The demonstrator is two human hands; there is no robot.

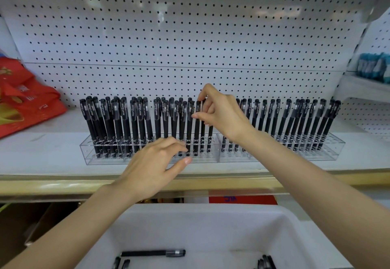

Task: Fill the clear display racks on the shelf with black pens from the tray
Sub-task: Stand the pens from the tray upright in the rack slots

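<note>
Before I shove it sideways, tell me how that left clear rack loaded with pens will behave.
The left clear rack looks like rigid plastic, so it should probably slide as one piece on the smooth shelf. Its pens stand tall and lean unevenly, so a jerk would likely rattle or tilt them. Loaded, it seems top-heavy; push low.

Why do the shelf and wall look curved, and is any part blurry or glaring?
Head view: the wide-angle lens bows the shelf edge and the pegboard rows; pale reflections smear the pegboard's top; the black pens in the rack are sharp enough to show their print; the blue packs at far right and the rim of the tray look soft.
</note>
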